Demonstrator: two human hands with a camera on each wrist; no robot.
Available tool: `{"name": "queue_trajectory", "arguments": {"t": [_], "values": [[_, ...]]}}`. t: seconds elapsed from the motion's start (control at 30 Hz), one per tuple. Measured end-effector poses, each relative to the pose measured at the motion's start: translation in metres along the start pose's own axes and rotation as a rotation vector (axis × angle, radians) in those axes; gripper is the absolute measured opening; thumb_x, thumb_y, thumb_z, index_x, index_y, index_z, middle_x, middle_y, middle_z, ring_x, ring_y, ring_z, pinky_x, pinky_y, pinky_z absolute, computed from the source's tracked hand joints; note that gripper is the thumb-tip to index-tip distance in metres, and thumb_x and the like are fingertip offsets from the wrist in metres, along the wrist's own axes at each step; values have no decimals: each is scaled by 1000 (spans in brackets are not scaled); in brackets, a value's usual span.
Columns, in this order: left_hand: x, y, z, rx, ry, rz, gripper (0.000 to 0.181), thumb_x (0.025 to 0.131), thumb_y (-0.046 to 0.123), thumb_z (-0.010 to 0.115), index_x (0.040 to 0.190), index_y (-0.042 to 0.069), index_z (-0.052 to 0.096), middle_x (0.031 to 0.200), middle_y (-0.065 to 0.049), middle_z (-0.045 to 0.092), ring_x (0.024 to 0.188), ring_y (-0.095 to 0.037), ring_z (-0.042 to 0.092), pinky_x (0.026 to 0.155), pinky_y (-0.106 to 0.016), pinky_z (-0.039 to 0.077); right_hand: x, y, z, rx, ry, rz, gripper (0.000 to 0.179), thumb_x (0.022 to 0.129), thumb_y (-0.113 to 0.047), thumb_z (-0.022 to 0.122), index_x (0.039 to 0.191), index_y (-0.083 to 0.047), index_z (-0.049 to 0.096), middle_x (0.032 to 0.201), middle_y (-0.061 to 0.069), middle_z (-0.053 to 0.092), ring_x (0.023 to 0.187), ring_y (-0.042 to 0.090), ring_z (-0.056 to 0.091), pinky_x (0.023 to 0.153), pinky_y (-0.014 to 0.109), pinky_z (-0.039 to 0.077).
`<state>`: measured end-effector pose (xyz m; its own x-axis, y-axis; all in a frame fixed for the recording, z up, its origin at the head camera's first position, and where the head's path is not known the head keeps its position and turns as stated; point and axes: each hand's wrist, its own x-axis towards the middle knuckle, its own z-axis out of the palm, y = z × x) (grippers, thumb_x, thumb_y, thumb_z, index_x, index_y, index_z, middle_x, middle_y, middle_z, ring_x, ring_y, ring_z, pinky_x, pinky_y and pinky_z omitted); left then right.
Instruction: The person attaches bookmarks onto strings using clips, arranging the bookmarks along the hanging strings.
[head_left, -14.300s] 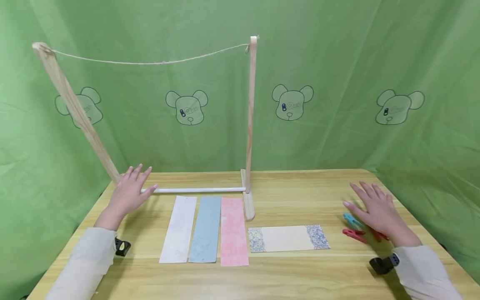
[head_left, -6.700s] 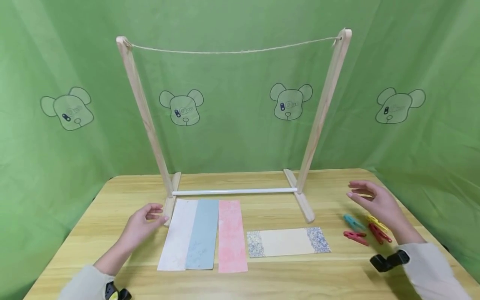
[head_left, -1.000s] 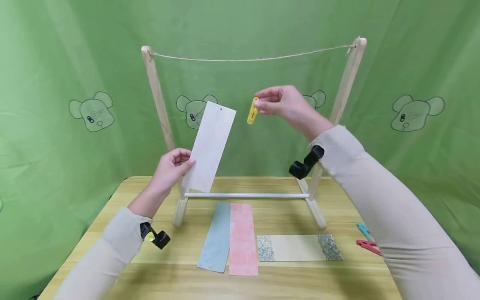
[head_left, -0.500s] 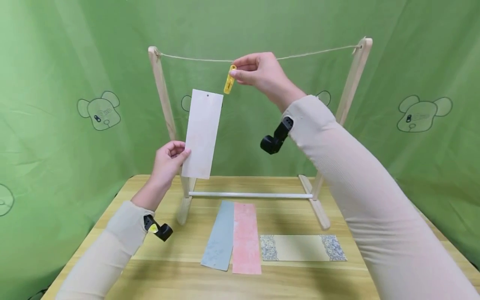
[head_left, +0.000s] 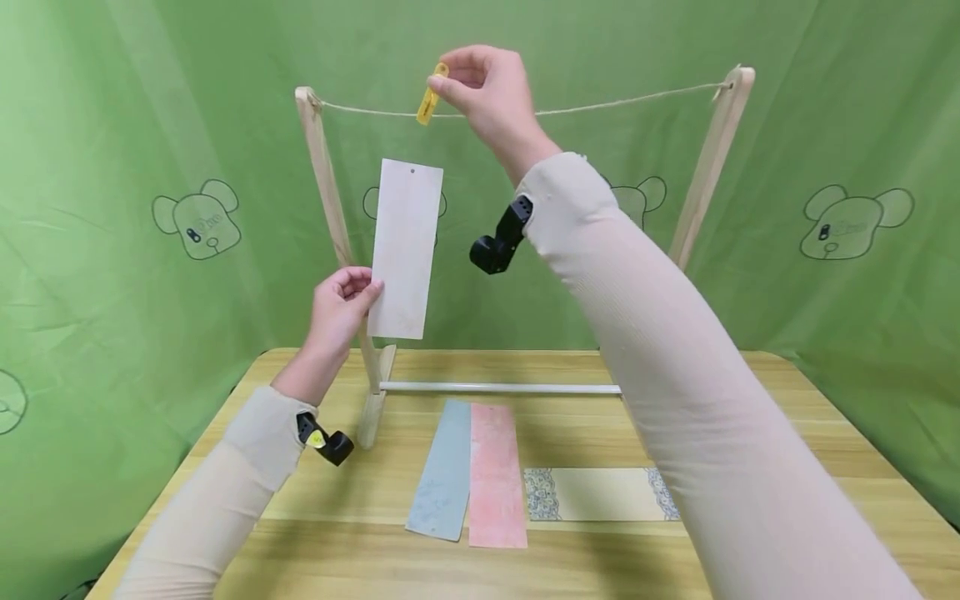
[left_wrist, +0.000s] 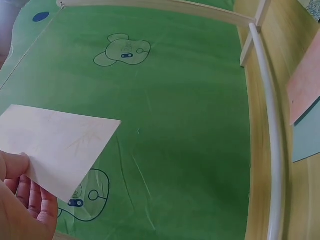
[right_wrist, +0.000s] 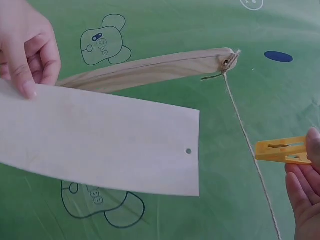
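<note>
Ideally, with the fingers of the left hand (head_left: 337,307) pinching the white card (head_left: 407,250) below the cord (head_left: 367,110) and those of the right hand (head_left: 491,93) pinching the yellow clip (head_left: 428,105) beside it, the card's holed edge should meet the cord squarely.

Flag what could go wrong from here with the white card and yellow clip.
The white card sits below the cord, apart from it, so the yellow clip might catch only cord.
The left hand pinches the card low on one side, so its top could swing away.
The cord sags slightly, so it may shift if the right hand pushes on it.
</note>
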<state>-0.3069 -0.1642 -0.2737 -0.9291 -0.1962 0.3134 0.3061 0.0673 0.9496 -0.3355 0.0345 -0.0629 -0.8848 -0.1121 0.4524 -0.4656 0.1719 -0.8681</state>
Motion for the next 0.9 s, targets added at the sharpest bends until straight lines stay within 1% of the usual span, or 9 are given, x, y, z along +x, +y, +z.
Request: {"name": "queue_trajectory", "arguments": {"t": [0.13, 0.33, 0.43, 0.57, 0.63, 0.7, 0.8, 0.9], "values": [[0, 0, 1, 10, 8, 9, 13, 89, 2, 62, 101, 3, 58, 85, 4, 57, 77, -7, 53, 65, -13, 47, 3, 0, 7, -8, 32, -13, 33, 86, -14, 69, 117, -9, 60, 115, 1, 61, 105, 9, 55, 87, 12, 43], [2, 0, 0, -5, 23, 12, 11, 88, 1, 62, 97, 5, 58, 88, -2, 59, 77, -7, 53, 66, -14, 47, 8, -2, 16, -4, 63, -43, 29, 87, -14, 67, 114, -9, 59, 113, 0, 61, 103, 8, 55, 85, 11, 42], [2, -1, -2, -18, 31, 10, 11, 88, 1, 62, 97, 6, 59, 88, 0, 59, 78, -7, 54, 67, -13, 47, 11, -1, 21, -9, 65, -55, 27, 88, -13, 66, 113, -8, 59, 112, 1, 61, 101, 9, 55, 84, 11, 43], [1, -5, -2, -24, 41, 9, 11, 88, 1, 62, 95, 9, 58, 87, 1, 59, 78, -7, 54, 66, -14, 47, 15, 3, 27, -16, 53, -57, 24, 88, -11, 66, 111, -7, 59, 110, 1, 61, 99, 9, 56, 83, 11, 44], [1, -6, -1, -30, 43, 19, 12, 88, 1, 62, 94, 10, 58, 87, 0, 59, 78, -7, 54, 65, -14, 47, 17, 5, 29, -38, 46, -60, 23, 88, -11, 66, 110, -7, 60, 108, 1, 61, 98, 9, 55, 82, 11, 44], [2, -7, -1, -38, 42, 34, 12, 88, 1, 62, 94, 10, 58, 87, 0, 59, 78, -7, 54, 64, -14, 47, 18, 5, 29, -65, 40, -62, 22, 88, -12, 65, 109, -7, 60, 105, 0, 60, 96, 9, 55, 82, 12, 44], [2, -6, -2, -51, 43, 48, 11, 88, 1, 63, 95, 7, 58, 83, 4, 59, 76, -6, 54, 62, -14, 46, 20, 5, 31, -117, 22, -66, 21, 88, -12, 65, 108, -7, 60, 102, 0, 59, 94, 10, 55, 81, 14, 45], [3, -6, -2, -57, 48, 43, 10, 88, 1, 63, 95, 7, 59, 79, 8, 59, 73, -5, 53, 60, -14, 45, 21, 4, 34, -158, -2, -68, 21, 88, -13, 65, 108, -7, 61, 100, 0, 59, 94, 10, 55, 81, 16, 46]]}}
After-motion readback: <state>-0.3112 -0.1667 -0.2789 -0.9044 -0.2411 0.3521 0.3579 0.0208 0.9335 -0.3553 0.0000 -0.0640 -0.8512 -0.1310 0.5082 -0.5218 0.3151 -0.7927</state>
